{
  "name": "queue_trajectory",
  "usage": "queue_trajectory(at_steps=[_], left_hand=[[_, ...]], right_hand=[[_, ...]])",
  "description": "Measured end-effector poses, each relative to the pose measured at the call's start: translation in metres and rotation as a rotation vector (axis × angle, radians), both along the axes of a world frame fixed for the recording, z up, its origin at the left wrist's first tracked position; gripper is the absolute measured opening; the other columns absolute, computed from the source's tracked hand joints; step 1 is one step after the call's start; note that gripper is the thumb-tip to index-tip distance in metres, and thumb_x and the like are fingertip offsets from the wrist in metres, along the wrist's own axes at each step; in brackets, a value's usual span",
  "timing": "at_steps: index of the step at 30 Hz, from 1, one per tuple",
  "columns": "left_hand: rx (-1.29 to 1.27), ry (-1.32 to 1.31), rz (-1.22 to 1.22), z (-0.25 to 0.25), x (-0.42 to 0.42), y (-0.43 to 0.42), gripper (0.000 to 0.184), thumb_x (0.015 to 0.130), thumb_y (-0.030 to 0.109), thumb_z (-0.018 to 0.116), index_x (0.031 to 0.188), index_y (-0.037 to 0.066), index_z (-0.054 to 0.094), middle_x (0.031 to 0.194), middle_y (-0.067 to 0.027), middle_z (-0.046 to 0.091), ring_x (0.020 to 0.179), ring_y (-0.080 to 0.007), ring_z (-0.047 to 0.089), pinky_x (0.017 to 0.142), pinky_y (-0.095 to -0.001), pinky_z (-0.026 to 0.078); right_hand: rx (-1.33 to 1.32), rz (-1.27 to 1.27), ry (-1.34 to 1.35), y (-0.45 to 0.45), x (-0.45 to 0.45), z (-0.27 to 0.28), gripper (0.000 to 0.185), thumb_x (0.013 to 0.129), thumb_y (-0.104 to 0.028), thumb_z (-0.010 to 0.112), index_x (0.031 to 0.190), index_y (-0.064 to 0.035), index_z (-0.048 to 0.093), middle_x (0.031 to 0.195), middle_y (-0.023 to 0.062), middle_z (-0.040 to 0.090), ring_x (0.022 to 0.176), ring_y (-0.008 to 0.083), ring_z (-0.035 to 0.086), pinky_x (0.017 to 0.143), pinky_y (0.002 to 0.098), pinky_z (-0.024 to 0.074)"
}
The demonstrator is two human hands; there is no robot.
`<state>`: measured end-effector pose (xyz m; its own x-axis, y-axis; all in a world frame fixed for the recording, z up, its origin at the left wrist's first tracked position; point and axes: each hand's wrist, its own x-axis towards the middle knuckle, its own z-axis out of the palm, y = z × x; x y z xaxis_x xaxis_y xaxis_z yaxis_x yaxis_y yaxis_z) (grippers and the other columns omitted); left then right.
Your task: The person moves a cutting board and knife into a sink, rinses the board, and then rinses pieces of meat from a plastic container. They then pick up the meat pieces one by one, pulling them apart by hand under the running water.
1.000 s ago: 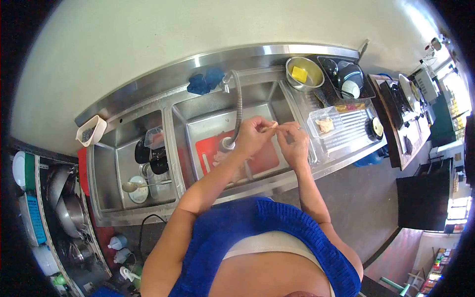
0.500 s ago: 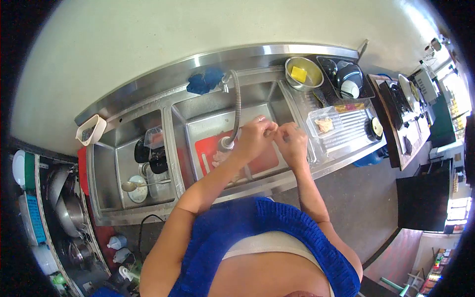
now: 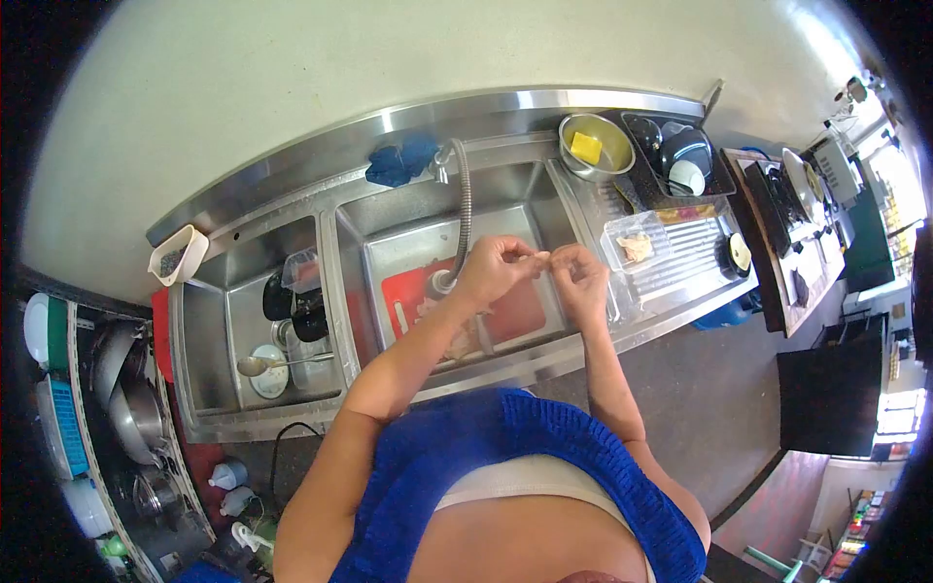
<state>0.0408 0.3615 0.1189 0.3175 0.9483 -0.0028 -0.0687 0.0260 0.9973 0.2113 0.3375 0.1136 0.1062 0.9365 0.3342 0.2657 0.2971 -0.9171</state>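
My left hand point(image 3: 498, 272) and my right hand point(image 3: 581, 284) meet above the right sink basin, thumbs and fingers pinched together at the tips. Whatever is between the fingertips is too small to make out. Below them a red cutting board point(image 3: 530, 316) lies in the basin point(image 3: 389, 255), partly hidden by my left forearm. Pale pieces that look like raw meat point(image 3: 466, 342) rest on and beside the board. To the right of my right hand, a clear plastic container point(image 3: 653, 229) on the drainboard holds a pale, meat-like piece point(image 3: 637, 247).
A flexible faucet hose point(image 3: 465, 199) hangs into the basin close to my left hand. Black containers point(image 3: 311, 323) and a ladle point(image 3: 255, 366) sit in the left basin. A metal bowl with a yellow sponge point(image 3: 586, 148) and a black dish tray point(image 3: 720, 179) stand behind the drainboard.
Both hands have shifted slightly, with the fingertips still together. My left hand's fingers now show more from the side, and my right hand has turned a little. The surroundings look the same.
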Motion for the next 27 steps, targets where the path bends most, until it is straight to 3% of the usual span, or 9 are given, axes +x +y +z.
queue_trajectory(at_steps=[2, 5, 7, 13, 16, 19, 23, 25, 27], left_hand=[[-0.045, 0.015, -0.036, 0.002, 0.000, 0.000, 0.018, 0.085, 0.013, 0.075, 0.094, -0.002, 0.072, 0.083, -0.0038, 0.070, 0.074, -0.0062, 0.062, 0.066, -0.0223, 0.050], [0.056, 0.076, 0.052, 0.003, 0.003, -0.001, 0.023, 0.085, 0.020, 0.075, 0.085, -0.002, 0.071, 0.073, -0.0077, 0.070, 0.066, -0.0086, 0.063, 0.059, -0.0247, 0.048], [0.365, 0.279, 0.151, 0.003, 0.004, 0.000, 0.023, 0.084, 0.020, 0.074, 0.082, -0.002, 0.070, 0.069, -0.0101, 0.065, 0.061, -0.0138, 0.060, 0.056, -0.0298, 0.045], [0.506, 0.362, 0.204, 0.013, 0.011, -0.003, 0.021, 0.081, 0.018, 0.073, 0.077, -0.002, 0.068, 0.065, -0.0150, 0.056, 0.056, -0.0262, 0.055, 0.054, -0.0373, 0.042], [0.591, 0.376, 0.188, 0.010, 0.012, -0.004, 0.016, 0.082, 0.014, 0.073, 0.081, -0.002, 0.070, 0.070, -0.0116, 0.058, 0.059, -0.0197, 0.053, 0.055, -0.0313, 0.041], [0.648, 0.402, 0.175, 0.008, 0.012, -0.002, 0.016, 0.081, 0.014, 0.073, 0.081, -0.001, 0.069, 0.069, -0.0107, 0.058, 0.059, -0.0174, 0.054, 0.056, -0.0318, 0.042], [0.474, 0.328, 0.146, 0.013, 0.010, -0.006, 0.017, 0.080, 0.014, 0.074, 0.079, -0.001, 0.069, 0.066, -0.0116, 0.061, 0.058, -0.0187, 0.059, 0.053, -0.0333, 0.043], [0.202, 0.093, 0.096, 0.003, 0.011, -0.004, 0.017, 0.081, 0.015, 0.076, 0.082, -0.001, 0.071, 0.069, -0.0068, 0.068, 0.062, -0.0099, 0.062, 0.053, -0.0269, 0.045], [0.114, 0.021, 0.050, -0.003, 0.009, 0.001, 0.017, 0.083, 0.015, 0.075, 0.083, -0.001, 0.071, 0.071, -0.0058, 0.069, 0.063, -0.0085, 0.062, 0.055, -0.0247, 0.047]], right_hand=[[0.064, -0.020, -0.114, -0.004, -0.003, 0.011, 0.005, 0.077, -0.001, 0.067, 0.082, -0.0027, 0.065, 0.077, 0.0092, 0.066, 0.070, 0.0193, 0.064, 0.068, 0.0298, 0.0508], [0.139, -0.040, -0.277, -0.009, -0.006, 0.025, 0.007, 0.076, -0.002, 0.070, 0.083, -0.0029, 0.066, 0.081, 0.0099, 0.067, 0.071, 0.0204, 0.065, 0.067, 0.0305, 0.0516], [0.149, -0.041, -0.326, -0.010, -0.006, 0.028, 0.009, 0.076, -0.003, 0.071, 0.084, -0.0031, 0.067, 0.082, 0.0100, 0.067, 0.071, 0.0213, 0.066, 0.067, 0.0308, 0.0518], [0.106, -0.069, -0.373, -0.009, -0.006, 0.025, 0.008, 0.076, -0.003, 0.071, 0.082, -0.0027, 0.066, 0.081, 0.0107, 0.066, 0.068, 0.0234, 0.064, 0.063, 0.0332, 0.0507], [0.130, -0.086, -0.414, -0.007, -0.004, 0.019, 0.008, 0.074, -0.003, 0.071, 0.078, -0.0023, 0.064, 0.078, 0.0109, 0.065, 0.065, 0.0245, 0.063, 0.061, 0.0349, 0.0493], [0.118, -0.099, -0.494, -0.005, -0.003, 0.018, 0.008, 0.073, -0.002, 0.069, 0.075, -0.0020, 0.061, 0.074, 0.0108, 0.063, 0.063, 0.0255, 0.061, 0.059, 0.0344, 0.0478], [0.063, -0.085, -0.329, -0.001, 0.000, 0.012, 0.005, 0.074, -0.002, 0.066, 0.076, -0.0022, 0.062, 0.074, 0.0111, 0.064, 0.064, 0.0234, 0.062, 0.061, 0.0325, 0.0472], [0.059, -0.085, -0.260, 0.000, 0.002, 0.011, 0.005, 0.074, -0.002, 0.066, 0.077, -0.0023, 0.062, 0.074, 0.0110, 0.064, 0.064, 0.0224, 0.062, 0.062, 0.0320, 0.0475], [-0.049, -0.019, -0.101, -0.001, 0.005, 0.012, 0.004, 0.077, -0.003, 0.067, 0.079, -0.0027, 0.063, 0.077, 0.0109, 0.066, 0.067, 0.0213, 0.063, 0.064, 0.0318, 0.0485]])
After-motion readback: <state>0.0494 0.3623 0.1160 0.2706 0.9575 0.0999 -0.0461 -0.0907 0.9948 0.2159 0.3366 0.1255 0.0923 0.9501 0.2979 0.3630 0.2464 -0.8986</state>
